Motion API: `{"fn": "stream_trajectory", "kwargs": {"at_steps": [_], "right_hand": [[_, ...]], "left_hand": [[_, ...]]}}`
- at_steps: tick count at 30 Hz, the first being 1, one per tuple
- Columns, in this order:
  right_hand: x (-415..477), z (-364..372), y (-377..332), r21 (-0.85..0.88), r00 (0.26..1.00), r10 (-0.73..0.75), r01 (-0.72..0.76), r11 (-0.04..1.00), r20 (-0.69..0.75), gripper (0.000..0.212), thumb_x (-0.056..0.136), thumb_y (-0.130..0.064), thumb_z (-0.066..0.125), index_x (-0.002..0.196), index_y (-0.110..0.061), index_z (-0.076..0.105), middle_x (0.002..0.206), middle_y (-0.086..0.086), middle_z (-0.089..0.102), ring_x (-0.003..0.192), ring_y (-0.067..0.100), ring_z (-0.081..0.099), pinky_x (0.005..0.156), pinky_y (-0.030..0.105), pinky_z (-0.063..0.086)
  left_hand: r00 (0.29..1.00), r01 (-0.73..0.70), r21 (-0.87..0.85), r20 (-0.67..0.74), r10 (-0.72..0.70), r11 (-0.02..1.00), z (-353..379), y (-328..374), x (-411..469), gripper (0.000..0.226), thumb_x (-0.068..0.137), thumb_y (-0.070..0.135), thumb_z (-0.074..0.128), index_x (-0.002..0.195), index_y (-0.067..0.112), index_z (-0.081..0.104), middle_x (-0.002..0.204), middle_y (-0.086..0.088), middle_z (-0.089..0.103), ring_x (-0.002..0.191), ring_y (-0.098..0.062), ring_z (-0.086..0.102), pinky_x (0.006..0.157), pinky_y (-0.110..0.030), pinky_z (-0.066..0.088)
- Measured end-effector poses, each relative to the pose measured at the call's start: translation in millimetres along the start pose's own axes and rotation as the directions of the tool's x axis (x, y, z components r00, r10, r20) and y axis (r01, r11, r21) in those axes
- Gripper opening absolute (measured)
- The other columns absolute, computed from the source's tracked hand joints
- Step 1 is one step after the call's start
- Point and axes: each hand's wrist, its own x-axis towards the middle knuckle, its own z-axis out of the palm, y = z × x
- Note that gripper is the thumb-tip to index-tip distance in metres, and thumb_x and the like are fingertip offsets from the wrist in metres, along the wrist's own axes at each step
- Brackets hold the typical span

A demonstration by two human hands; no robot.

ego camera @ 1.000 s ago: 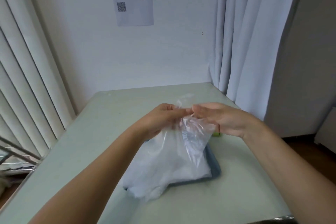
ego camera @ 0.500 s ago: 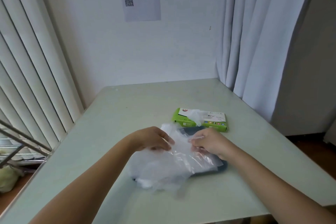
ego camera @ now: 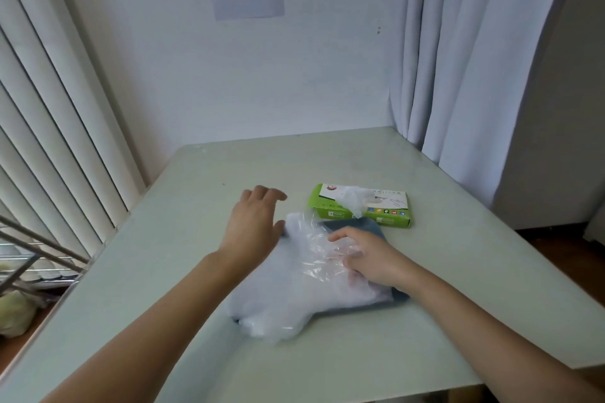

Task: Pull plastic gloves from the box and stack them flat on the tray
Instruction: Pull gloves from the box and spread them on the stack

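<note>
Loosely heaped, the gloves (ego camera: 294, 291) lay on the tray (ego camera: 368, 225), near the box (ego camera: 389, 221). The left hand (ego camera: 252, 229) hovered at their edge, fingers (ego camera: 262, 194) spread, holding nothing. The right hand (ego camera: 376, 258) rested on them, fingers bent, grip unclear.

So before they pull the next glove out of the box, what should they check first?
1. Next glove sticking out of the box: ok, a tuft pokes out of the top.
2. Left hand free: ok, open and holding nothing.
3. Right hand clear of the plastic: cannot tell, its fingers lie among the clear folds.
4. Pile flat on the tray: not ok, it is crumpled and spills over the near edge onto the table.
5. Box close by: ok, it lies just behind the tray.
</note>
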Motion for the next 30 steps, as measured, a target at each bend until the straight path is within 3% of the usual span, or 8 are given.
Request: {"fn": "stream_trajectory", "kwargs": {"at_steps": [2,6,9,13,16,22,26,30], "right_hand": [[0.9,1.0,1.0,0.006,1.0,0.002,-0.002,1.0,-0.006,0.039,0.09,-0.005,0.048,0.114,-0.035,0.053,0.098,0.002,0.057,0.061,0.008,0.058,0.052,0.017,0.044],[3.7,0.6,3.2,-0.015,1.0,0.006,-0.006,1.0,-0.013,0.031,0.089,-0.007,0.054,0.108,-0.031,0.052,0.09,-0.005,0.051,0.065,0.007,0.055,0.052,0.015,0.042],[6.3,-3.3,6.5,-0.007,0.998,0.034,-0.034,0.999,-0.056,0.031,0.081,-0.017,0.069,0.107,-0.024,0.054,0.103,-0.006,0.057,0.09,0.012,0.059,0.073,0.02,0.048],[14.6,-14.8,6.6,0.075,0.995,0.1,-0.098,0.992,-0.016,0.042,0.071,-0.028,0.083,0.101,-0.019,0.056,0.108,-0.001,0.057,0.095,0.015,0.061,0.072,0.023,0.047],[22.2,-19.7,8.7,-0.063,0.988,0.129,-0.124,0.99,0.082,0.037,0.068,-0.014,0.082,0.086,-0.02,0.051,0.092,0.0,0.06,0.079,0.017,0.06,0.068,0.027,0.048],[23.0,-28.1,9.7,-0.109,0.969,0.163,-0.145,0.983,0.186,0.036,0.07,-0.011,0.081,0.086,-0.02,0.05,0.08,-0.006,0.058,0.068,0.009,0.053,0.055,0.018,0.041],[33.7,-29.7,12.4,0.063,0.983,0.176,-0.18,0.982,0.057,0.042,0.065,-0.026,0.087,0.091,-0.021,0.055,0.105,0.003,0.065,0.099,0.021,0.062,0.088,0.034,0.05],[43.9,-27.0,8.9,0.182,0.986,0.163,-0.169,0.969,0.044,0.038,0.067,-0.014,0.084,0.09,-0.017,0.055,0.103,0.011,0.069,0.091,0.022,0.065,0.092,0.039,0.052]], "left_hand": [[0.991,-0.13,-0.115,-0.009,0.13,0.985,-2.1,17.0,-11.0,0.027,0.091,0.02,0.062,0.118,0.018,0.06,0.115,0.001,0.058,0.106,-0.018,0.053,0.086,-0.021,0.038],[0.896,-0.27,-0.166,0.318,0.311,0.948,28.9,28.8,-33.5,0.018,0.093,0.024,0.055,0.106,0.02,0.067,0.106,0.004,0.064,0.097,-0.014,0.061,0.084,-0.025,0.045],[0.821,-0.335,-0.208,0.414,0.394,0.919,51.1,19.2,-38.0,0.021,0.091,0.025,0.049,0.093,0.011,0.065,0.101,-0.002,0.062,0.095,-0.017,0.056,0.084,-0.035,0.045],[0.821,-0.344,-0.201,0.409,0.398,0.917,58.1,11.8,-38.7,0.037,0.098,0.03,0.048,0.129,0.012,0.055,0.14,0.0,0.049,0.127,-0.014,0.045,0.105,-0.023,0.034],[0.827,-0.344,-0.149,0.42,0.374,0.927,60.6,11.7,-36.6,0.048,0.1,0.034,0.045,0.145,0.016,0.04,0.154,0.003,0.032,0.14,-0.011,0.03,0.111,-0.021,0.026],[0.827,-0.331,-0.241,0.392,0.403,0.912,66.5,1.5,-30.9,0.075,0.082,0.054,0.018,0.134,0.014,0.054,0.145,-0.001,0.047,0.133,-0.017,0.044,0.106,-0.032,0.04],[0.763,-0.399,-0.25,0.444,0.47,0.882,76.8,-7.2,-33.2,0.085,0.083,0.071,0.016,0.149,0.019,0.03,0.158,0.0,0.022,0.147,-0.013,0.017,0.112,-0.014,0.001],[0.792,-0.409,-0.266,0.372,0.484,0.873,80.0,-13.2,-35.9,0.068,0.095,0.063,0.022,0.144,0.021,0.043,0.149,-0.013,0.039,0.132,-0.027,0.042,0.108,-0.024,0.02]]}}
